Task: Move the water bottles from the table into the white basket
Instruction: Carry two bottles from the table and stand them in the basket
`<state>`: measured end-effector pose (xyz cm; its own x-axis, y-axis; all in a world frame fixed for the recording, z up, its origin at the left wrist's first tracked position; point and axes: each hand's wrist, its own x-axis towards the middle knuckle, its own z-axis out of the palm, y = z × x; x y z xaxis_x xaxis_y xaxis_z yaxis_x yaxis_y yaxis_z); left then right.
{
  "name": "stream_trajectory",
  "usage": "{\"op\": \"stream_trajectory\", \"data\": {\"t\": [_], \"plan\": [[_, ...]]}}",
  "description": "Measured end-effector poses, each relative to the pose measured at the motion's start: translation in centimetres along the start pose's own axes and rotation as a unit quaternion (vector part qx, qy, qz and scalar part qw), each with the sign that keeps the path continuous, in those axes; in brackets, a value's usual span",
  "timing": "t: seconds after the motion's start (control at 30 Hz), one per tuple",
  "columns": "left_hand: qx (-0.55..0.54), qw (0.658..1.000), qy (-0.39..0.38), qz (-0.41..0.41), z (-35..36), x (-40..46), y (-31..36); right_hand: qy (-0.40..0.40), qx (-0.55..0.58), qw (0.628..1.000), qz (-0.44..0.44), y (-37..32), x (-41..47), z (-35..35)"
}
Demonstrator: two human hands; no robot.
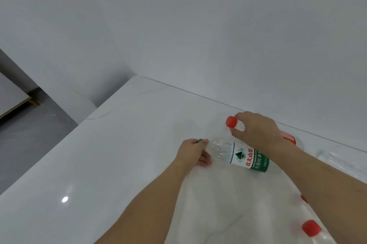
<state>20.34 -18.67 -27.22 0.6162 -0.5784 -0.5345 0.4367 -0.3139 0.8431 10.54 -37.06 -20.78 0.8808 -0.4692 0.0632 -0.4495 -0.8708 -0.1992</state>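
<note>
Two bare hands work over a white, glossy counter whose far edge meets a pale wall.

Head view. The left hand lies near the middle of the counter, its fingers curled round the neck end of a green-labelled bottle. That clear bottle lies on its side, neck toward the left hand and body running rightward under the right forearm; its white and green label carries red characters. A sliver of green cap shows between the thumb and the fingers, so the cap sits inside the grip.

The right hand is farther back, close to the counter's far edge. Its fingers are closed over the shoulder of a red-capped bottle; the red cap and a short stretch of clear neck stick out to the left of the knuckles. Most of this bottle is hidden by the hand, though a patch of red label shows beyond the wrist.

At the lower right corner, beside the right forearm, a second red cap tops another clear bottle, cut off by the frame edge. A smaller bit of red shows just above it against the forearm; what it belongs to cannot be told. Grey floor shows at left, below the counter's edge.
</note>
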Motion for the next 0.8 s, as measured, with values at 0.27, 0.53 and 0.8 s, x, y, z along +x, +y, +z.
{"op": "stream_trajectory", "data": {"t": [0.27,0.53,0.8], "plan": [[0.130,0.987,0.069,0.057,0.4,-7.1,5.0,0.178,0.525,0.803,0.219,-0.5,-5.3,-9.1],[0.552,0.792,0.117,0.231,0.4,-19.9,16.4,0.174,0.582,0.781,0.145,-10.3,-8.9,-20.6],[0.571,0.732,0.232,0.290,-9.0,-34.0,29.2,0.199,0.671,0.706,0.103,-21.5,-10.2,-32.6]]}}
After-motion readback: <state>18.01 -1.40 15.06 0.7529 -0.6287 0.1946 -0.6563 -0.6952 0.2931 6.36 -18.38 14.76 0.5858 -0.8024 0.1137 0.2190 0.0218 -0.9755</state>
